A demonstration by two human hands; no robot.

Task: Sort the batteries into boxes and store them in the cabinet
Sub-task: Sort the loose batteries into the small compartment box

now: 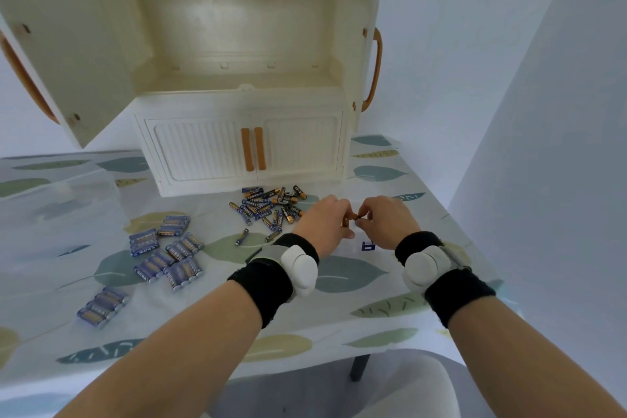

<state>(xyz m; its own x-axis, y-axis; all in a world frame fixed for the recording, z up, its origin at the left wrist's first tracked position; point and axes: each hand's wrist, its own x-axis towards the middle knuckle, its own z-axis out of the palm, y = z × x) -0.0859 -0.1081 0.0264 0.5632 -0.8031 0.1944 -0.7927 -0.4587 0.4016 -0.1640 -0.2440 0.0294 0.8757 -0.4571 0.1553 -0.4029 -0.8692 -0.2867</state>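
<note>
1. A table (390,316) is draped in a smooth, glossy cloth printed with green, teal and yellow leaves.
2. On its far side stands a cream plastic cabinet (237,85). Its upper doors are swung wide open on a bare compartment. The two ribbed lower doors (251,149) are closed, with upright orange handles side by side.
3. To the left lie shrink-wrapped battery packs (166,254), blue cylinders in flat rows, some touching; one pack (101,307) sits apart, nearer the table edge.
4. In front of the cabinet is a loose pile of batteries (271,205), slim blue-and-gold and black-and-gold cylinders lying crosswise.
5. Both forearms wear black knitted wristbands, each with a rounded white device.
6. The left hand (322,224) and the right hand (386,217), just right of the pile, have fingers curled together, pinching a small orange-tipped battery (354,216) between them.
</note>
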